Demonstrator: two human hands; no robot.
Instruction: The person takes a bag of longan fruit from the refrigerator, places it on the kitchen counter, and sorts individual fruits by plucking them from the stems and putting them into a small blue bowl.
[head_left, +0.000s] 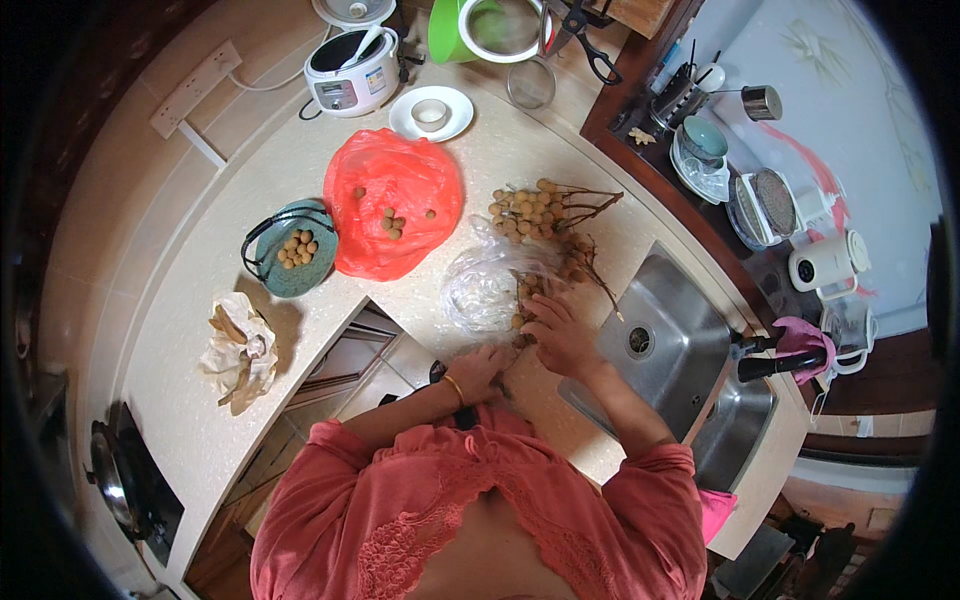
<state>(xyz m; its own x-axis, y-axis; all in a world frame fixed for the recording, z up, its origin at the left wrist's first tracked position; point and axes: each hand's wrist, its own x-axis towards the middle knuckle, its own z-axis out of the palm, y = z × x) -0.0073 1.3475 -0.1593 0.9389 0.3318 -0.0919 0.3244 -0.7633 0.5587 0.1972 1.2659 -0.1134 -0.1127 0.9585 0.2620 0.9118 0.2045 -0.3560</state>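
My left hand (478, 375), with a gold bangle at the wrist, is by the counter's front edge at a thin stem; its grip is unclear. My right hand (559, 337) reaches from the sink side, fingers on the lower longan cluster (531, 289). A crumpled clear plastic bag (480, 289) lies beside that cluster. Behind it rests a bigger longan bunch (529, 214) on brown twigs. Several loose longans (392, 223) sit on a red plastic bag (420, 169). More longans (297, 249) lie in a green dish with a dark handle (289, 283).
A steel sink (675, 330) is at the right. At the back stand a white rice cooker (356, 90), a white plate (459, 112) with a small bowl, and strainers (531, 84). Crumpled paper (259, 356) lies left, near a pan (112, 480). Dishes (701, 169) line the sill.
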